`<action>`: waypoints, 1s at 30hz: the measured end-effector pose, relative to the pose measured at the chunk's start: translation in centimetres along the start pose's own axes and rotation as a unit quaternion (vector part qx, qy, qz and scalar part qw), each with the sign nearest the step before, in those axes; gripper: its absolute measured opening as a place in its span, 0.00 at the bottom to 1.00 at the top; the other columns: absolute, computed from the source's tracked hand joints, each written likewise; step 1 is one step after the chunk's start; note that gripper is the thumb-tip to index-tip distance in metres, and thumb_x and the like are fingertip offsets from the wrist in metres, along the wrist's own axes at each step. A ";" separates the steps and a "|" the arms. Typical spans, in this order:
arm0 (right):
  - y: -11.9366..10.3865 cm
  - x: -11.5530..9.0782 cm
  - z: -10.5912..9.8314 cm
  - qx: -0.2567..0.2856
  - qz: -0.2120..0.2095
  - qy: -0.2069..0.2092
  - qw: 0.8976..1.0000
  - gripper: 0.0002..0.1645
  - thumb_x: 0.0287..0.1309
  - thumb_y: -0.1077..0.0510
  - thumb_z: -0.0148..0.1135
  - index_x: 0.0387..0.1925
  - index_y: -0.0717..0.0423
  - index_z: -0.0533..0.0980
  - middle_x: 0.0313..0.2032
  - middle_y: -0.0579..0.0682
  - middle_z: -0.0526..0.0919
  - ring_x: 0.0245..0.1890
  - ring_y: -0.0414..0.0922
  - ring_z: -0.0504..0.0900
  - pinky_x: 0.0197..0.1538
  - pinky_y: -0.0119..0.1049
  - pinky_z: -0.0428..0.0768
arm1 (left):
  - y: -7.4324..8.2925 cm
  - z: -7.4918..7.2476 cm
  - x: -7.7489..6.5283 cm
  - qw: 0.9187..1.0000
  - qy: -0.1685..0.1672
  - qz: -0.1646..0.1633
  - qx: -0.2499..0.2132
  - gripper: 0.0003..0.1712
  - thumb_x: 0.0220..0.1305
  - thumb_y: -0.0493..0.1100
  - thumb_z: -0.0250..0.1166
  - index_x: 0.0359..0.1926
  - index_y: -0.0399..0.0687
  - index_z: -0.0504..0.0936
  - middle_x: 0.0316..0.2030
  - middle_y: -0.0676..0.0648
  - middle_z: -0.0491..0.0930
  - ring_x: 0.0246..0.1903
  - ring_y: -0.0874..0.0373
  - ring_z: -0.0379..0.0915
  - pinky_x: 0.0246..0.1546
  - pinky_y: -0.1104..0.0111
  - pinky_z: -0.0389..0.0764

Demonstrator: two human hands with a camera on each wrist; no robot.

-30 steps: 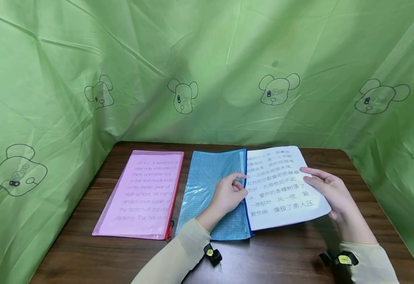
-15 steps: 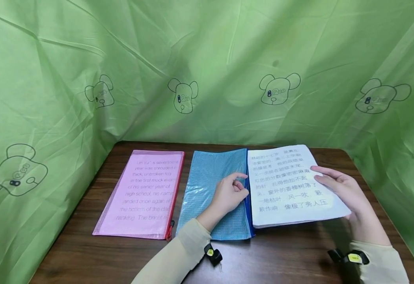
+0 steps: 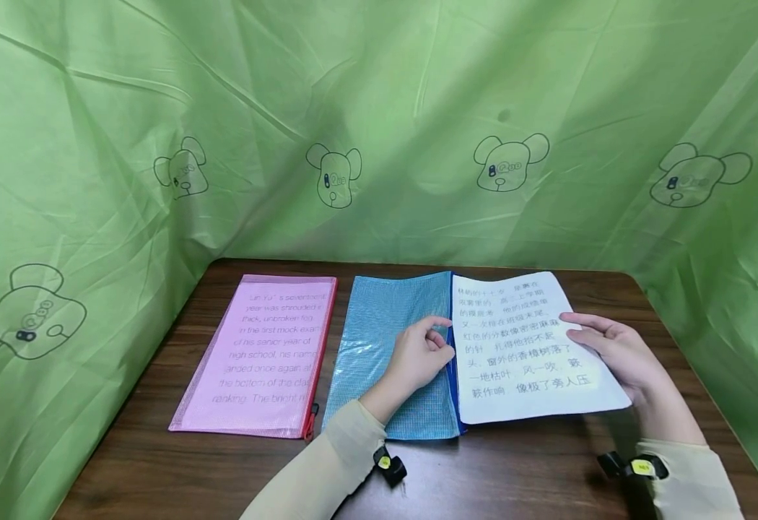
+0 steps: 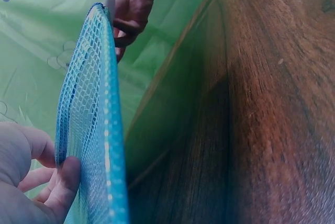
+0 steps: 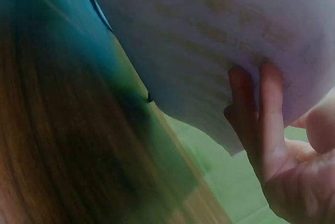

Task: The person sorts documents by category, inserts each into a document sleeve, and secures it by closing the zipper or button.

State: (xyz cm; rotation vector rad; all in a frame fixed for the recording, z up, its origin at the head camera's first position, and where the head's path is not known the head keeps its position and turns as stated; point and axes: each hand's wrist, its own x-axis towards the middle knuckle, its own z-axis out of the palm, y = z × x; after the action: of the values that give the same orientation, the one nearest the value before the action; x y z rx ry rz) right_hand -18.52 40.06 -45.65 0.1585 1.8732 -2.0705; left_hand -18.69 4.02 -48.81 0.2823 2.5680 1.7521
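A blue mesh zipper pouch [image 3: 379,375] lies at the middle of the table, its dark blue zipper edge facing right. My left hand [image 3: 414,357] pinches the upper layer of that edge between thumb and fingers; in the left wrist view the mesh layers [image 4: 89,88] stand apart. White sheets of paper [image 3: 515,361] printed with Chinese text are held by my right hand [image 3: 619,354], thumb side on top and fingers [image 5: 271,93] spread beneath. The left edge of the sheets sits right at the pouch's opening, and their right side is raised above the table.
Left of the blue pouch lies a pink mesh zipper pouch [image 3: 262,361] with a red zipper, English text showing through it. The dark wooden table [image 3: 483,477] ends at a green curtain [image 3: 405,217] behind and at both sides.
The sheets slid right until their left edge came out of the blue pouch, then shifted slightly back left toward the opening. My right hand moved with them; my left hand stayed in place.
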 end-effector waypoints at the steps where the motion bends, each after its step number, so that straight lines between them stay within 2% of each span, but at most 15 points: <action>1: 0.1 0.0 0.0 -0.001 0.000 -0.002 1.000 0.16 0.81 0.57 0.63 0.62 0.38 0.85 0.46 0.48 0.93 0.38 0.51 0.94 0.36 0.49 0.92 | 0.0 0.0 0.0 1.000 0.000 0.000 0.000 0.25 0.63 0.30 0.69 0.61 0.43 0.86 0.31 0.52 0.83 0.21 0.64 0.79 0.23 0.73 0.77; 11: 0.7 0.4 0.2 -0.008 -0.001 -0.035 0.999 0.19 0.81 0.59 0.61 0.67 0.43 0.78 0.47 0.49 0.92 0.40 0.52 0.94 0.37 0.51 0.91 | -0.1 0.1 0.1 1.000 0.002 -0.008 -0.003 0.25 0.63 0.29 0.70 0.62 0.44 0.86 0.30 0.54 0.82 0.21 0.64 0.79 0.23 0.73 0.79; 15: 1.2 0.7 0.1 -0.068 0.009 -0.050 0.996 0.24 0.80 0.61 0.63 0.71 0.53 0.72 0.49 0.50 0.90 0.40 0.54 0.94 0.38 0.52 0.91 | -0.1 0.1 0.1 1.000 0.002 -0.009 -0.005 0.26 0.63 0.29 0.70 0.62 0.44 0.86 0.30 0.54 0.81 0.21 0.64 0.80 0.23 0.72 0.79; 19: 1.6 0.9 -0.2 -0.156 0.031 -0.056 0.986 0.33 0.78 0.61 0.65 0.76 0.66 0.66 0.49 0.54 0.89 0.39 0.56 0.93 0.39 0.54 0.91 | -0.1 0.2 0.0 1.000 0.000 -0.009 -0.005 0.26 0.63 0.29 0.70 0.62 0.44 0.86 0.30 0.54 0.82 0.21 0.64 0.79 0.23 0.73 0.79; 22: 1.8 0.9 -0.5 -0.195 0.039 -0.052 0.979 0.36 0.77 0.60 0.66 0.77 0.69 0.65 0.48 0.56 0.88 0.38 0.56 0.93 0.38 0.54 0.91 | -0.2 0.2 0.0 1.000 -0.001 -0.005 -0.003 0.26 0.63 0.29 0.70 0.62 0.43 0.86 0.29 0.54 0.81 0.21 0.64 0.79 0.23 0.73 0.78; 26: 1.5 0.6 -1.8 -0.190 0.030 -0.056 0.980 0.33 0.77 0.60 0.66 0.76 0.67 0.67 0.48 0.54 0.90 0.40 0.56 0.94 0.39 0.53 0.92 | -0.3 0.2 0.0 1.000 -0.003 -0.001 -0.002 0.26 0.62 0.30 0.70 0.62 0.43 0.86 0.30 0.55 0.82 0.21 0.64 0.78 0.23 0.73 0.78; 30: 0.8 -0.4 -3.8 -0.157 0.016 -0.062 0.985 0.23 0.78 0.62 0.64 0.70 0.52 0.77 0.49 0.52 0.92 0.42 0.57 0.94 0.41 0.53 0.92 | -0.4 0.0 0.0 1.000 -0.005 0.004 0.000 0.26 0.62 0.30 0.70 0.62 0.44 0.86 0.30 0.54 0.83 0.22 0.65 0.77 0.25 0.73 0.78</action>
State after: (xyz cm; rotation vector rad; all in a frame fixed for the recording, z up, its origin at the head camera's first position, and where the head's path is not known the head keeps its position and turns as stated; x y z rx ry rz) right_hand -18.48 43.76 -46.72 -0.0194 2.0721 -1.6930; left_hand -18.74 3.94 -49.15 0.3000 2.5630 1.7491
